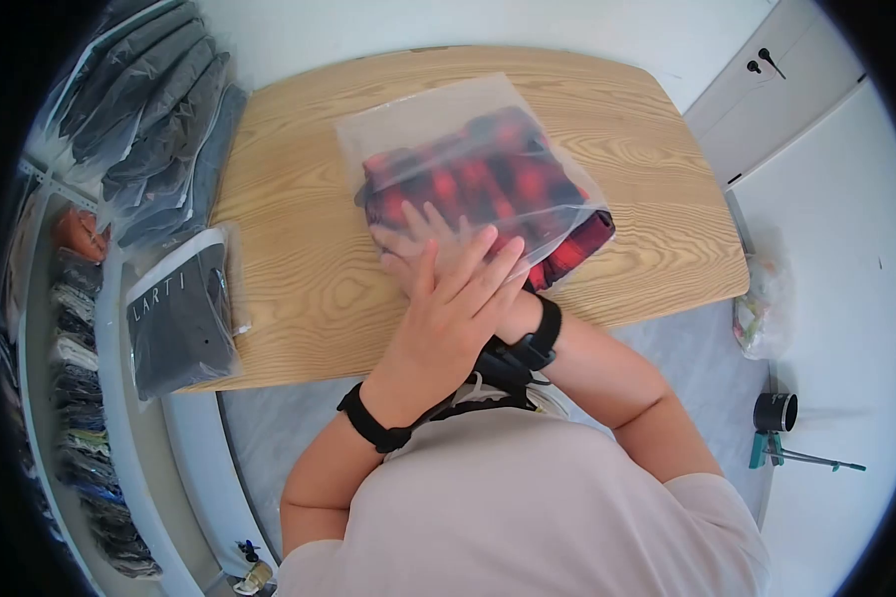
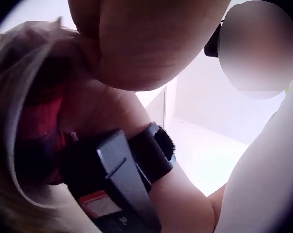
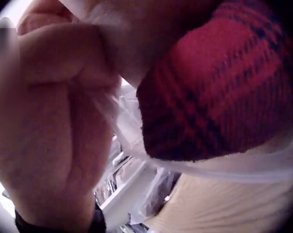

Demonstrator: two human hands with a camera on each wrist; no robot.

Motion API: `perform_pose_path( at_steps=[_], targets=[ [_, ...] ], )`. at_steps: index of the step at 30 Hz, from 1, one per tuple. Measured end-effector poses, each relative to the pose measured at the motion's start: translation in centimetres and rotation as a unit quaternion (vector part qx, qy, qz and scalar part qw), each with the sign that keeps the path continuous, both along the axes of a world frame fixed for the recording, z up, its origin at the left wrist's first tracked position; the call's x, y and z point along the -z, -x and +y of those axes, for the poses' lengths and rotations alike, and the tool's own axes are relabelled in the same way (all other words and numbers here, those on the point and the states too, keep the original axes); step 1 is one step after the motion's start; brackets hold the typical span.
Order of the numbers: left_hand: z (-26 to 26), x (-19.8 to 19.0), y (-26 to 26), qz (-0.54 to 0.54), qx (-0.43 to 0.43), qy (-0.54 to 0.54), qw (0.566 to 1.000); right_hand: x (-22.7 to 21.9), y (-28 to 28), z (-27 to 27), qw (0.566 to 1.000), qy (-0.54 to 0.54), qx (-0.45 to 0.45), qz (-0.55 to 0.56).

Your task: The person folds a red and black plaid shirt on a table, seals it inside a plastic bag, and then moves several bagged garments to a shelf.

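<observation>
A frosted plastic bag (image 1: 448, 114) lies on the table around a folded red and black plaid garment (image 1: 577, 249), one edge of which sticks out at the bag's near right corner. My right hand (image 1: 423, 234) reaches under the plastic, its spread fingers showing hazily over the cloth. Crossing above it, my left hand (image 1: 453, 313) has extended fingers and touches the bag's near edge. In the right wrist view, the plaid cloth (image 3: 219, 87) bulges beside the loose plastic, with my left hand (image 3: 44, 102) close by.
Another bagged dark garment (image 1: 184, 318) lies at the table's left edge. Dark clothes in plastic (image 1: 154, 109) are piled at the upper left, above a shelf of folded packs (image 1: 90, 418). A white wall and door stand beyond the wooden table (image 1: 647, 159).
</observation>
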State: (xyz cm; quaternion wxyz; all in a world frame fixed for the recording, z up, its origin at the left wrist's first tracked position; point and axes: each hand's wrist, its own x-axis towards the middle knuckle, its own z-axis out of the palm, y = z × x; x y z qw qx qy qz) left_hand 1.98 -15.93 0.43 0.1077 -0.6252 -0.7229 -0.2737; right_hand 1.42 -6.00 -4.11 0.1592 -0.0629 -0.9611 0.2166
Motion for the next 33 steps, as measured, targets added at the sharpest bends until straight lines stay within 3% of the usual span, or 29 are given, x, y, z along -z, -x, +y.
perform_pose_path(
  at_steps=[2, 3, 4, 8, 10, 15, 17, 18, 21, 23, 26, 33],
  targets=[
    [-0.3, 0.8, 0.1, -0.013, 0.006, 0.010, 1.000, 0.8, -0.1, -0.4, 0.997, -0.058, 0.000, -0.047],
    [-0.5, 1.0, 0.1, -0.026, 0.014, 0.018, 0.999, 2.0, 0.0, -0.3, 0.999, -0.045, 0.001, 0.007],
    [-0.8, 1.0, 0.0, -0.026, 0.014, 0.019, 0.999, 1.8, 0.2, -0.4, 0.997, -0.034, 0.002, 0.062],
    [-1.5, 1.4, 0.0, -0.027, -0.001, 0.001, 1.000, -1.3, -2.6, 1.6, 0.997, -0.048, 0.018, 0.055],
    [-1.7, 2.1, -0.2, -0.012, -0.017, -0.003, 1.000, -3.5, -5.2, 2.2, 0.967, -0.222, 0.108, 0.059],
    [-2.0, 3.5, -0.5, -0.053, -0.022, 0.007, 0.998, -1.1, -6.2, 4.6, 0.962, -0.203, 0.174, 0.055],
    [-2.1, 3.9, -0.7, -0.059, -0.023, 0.012, 0.998, 0.1, -6.1, 5.4, 0.982, -0.025, 0.175, 0.063],
    [-2.1, 4.0, -0.8, -0.064, -0.026, 0.014, 0.998, 0.4, -6.3, 5.6, 0.982, -0.024, 0.177, 0.063],
    [-2.4, 4.6, -0.6, -0.074, -0.051, 0.015, 0.996, 0.0, -7.1, 5.7, 0.988, -0.053, 0.131, 0.069],
    [-2.8, 4.8, -0.3, -0.071, -0.064, 0.005, 0.995, -1.1, -8.6, 4.9, 0.995, -0.079, 0.033, 0.044],
    [-3.2, 5.2, -0.2, -0.079, -0.074, -0.006, 0.994, -0.9, -9.4, 4.5, 0.993, -0.115, -0.010, 0.000],
    [-3.2, 5.2, -0.2, -0.077, -0.025, -0.015, 0.997, 0.9, -5.2, 5.2, 0.988, -0.141, 0.008, 0.055]
  ],
)
